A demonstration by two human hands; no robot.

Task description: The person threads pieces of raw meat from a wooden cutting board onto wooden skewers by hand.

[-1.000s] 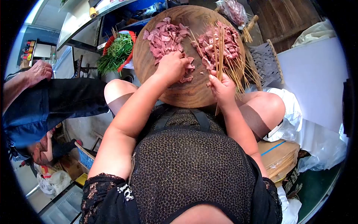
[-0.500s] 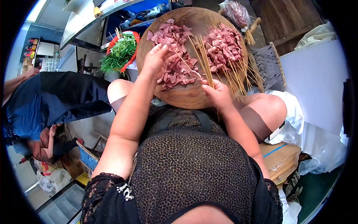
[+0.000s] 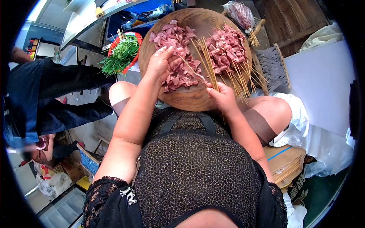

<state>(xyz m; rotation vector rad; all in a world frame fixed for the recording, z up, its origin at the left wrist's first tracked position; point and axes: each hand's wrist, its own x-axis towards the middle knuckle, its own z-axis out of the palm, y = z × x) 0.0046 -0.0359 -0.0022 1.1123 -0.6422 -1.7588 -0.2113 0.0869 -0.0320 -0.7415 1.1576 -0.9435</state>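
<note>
A thin bamboo skewer (image 3: 187, 62) slants between my two hands, a pale strip of meat (image 3: 200, 77) on its lower end. My left hand (image 3: 161, 62) is closed, its fingertips pinching around the upper end, over a heap of sliced raw meat (image 3: 176, 36). My right hand (image 3: 221, 97) grips a bundle of bare bamboo skewers (image 3: 208, 62), its thumb and finger beside the meat strip. Both hands are above a round wooden board (image 3: 190, 99). Right of the bundle lies a pile of loaded meat skewers (image 3: 227, 47), their sticks pointing toward me.
Green vegetables in a red bag (image 3: 122, 55) stand left of the board. Beyond its right side are a plastic bag of skewers (image 3: 241, 15) and a woven stool seat (image 3: 270, 64). A person in dark trousers (image 3: 72, 110) stands at left; another person sits behind.
My left hand has shifted very slightly right with the skewer; my right hand stays nearly still. At left, the standing person has moved, legs now spread apart.
</note>
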